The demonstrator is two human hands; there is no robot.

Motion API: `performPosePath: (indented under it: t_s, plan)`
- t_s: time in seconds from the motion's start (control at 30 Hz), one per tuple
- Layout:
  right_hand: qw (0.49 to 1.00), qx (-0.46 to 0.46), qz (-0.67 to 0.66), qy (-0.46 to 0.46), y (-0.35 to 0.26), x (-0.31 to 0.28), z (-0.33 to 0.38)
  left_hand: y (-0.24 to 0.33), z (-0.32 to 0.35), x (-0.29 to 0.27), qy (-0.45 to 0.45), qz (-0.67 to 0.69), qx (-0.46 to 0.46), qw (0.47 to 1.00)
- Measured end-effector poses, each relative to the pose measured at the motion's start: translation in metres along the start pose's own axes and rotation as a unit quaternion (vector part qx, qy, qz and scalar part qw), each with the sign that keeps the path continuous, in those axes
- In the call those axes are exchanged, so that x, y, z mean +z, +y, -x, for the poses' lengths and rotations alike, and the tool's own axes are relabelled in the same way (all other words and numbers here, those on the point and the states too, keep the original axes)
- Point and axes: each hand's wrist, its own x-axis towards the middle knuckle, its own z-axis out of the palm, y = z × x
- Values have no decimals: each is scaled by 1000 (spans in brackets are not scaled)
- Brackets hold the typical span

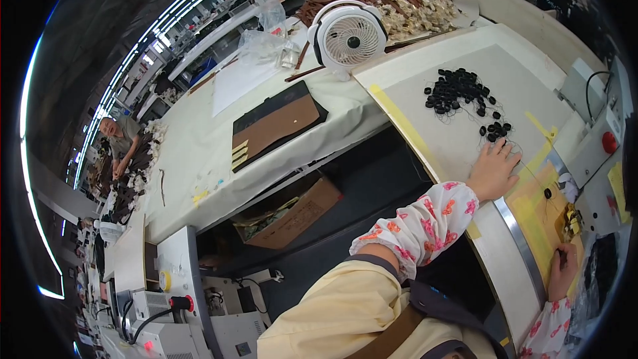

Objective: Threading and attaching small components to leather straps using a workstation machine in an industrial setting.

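Note:
My left hand (493, 171) lies with its fingers spread on the pale board (415, 80), fingertips beside the nearest of several small black round pieces (458, 93). Thin loose threads trail from these pieces, which lie in a scattered heap. One single black piece (547, 193) rests apart on the yellow-taped surface (531, 216), with a thread running near it. By the lower right edge of that surface, my right hand (563, 271) has its fingers curled in; what they hold, if anything, is hidden. Just above it sits the brass-coloured metal part (571, 221) of a machine.
The machine body (598, 153) with a red button (609, 141) stands at the right. Behind the board are a white fan (351, 38) and a heap of brown strips (399, 0). Brown and black flat pieces (276, 126) lie on the left table. Another person (121, 139) sits far left.

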Motion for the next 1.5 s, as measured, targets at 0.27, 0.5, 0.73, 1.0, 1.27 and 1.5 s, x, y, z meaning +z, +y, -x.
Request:
performPosePath:
  t_s: [0.27, 0.5, 0.73, 1.0, 1.27, 1.5]
  plan:
    - [999, -16, -12, 42, -32, 13, -19, -14, -4, -18, 25, -33, 1, 999]
    - [999, 27, -24, 32, -8, -1, -18, 8, -9, 12, 41, -65, 5, 997]
    - [998, 29, -56, 13, -22, 1, -19, 85, -28, 40, -36, -60, 202, 977]
    - [995, 40, -84, 45, -13, 5, -20, 107, -42, 69, -96, 137, 186, 968]
    - [989, 87, -121, 21, -7, -6, -16, 105, -40, 72, -110, 97, 175, 974]
    - [979, 119, -168, -2, 27, 0, -8, 97, -38, 92, -27, 110, 171, 979]
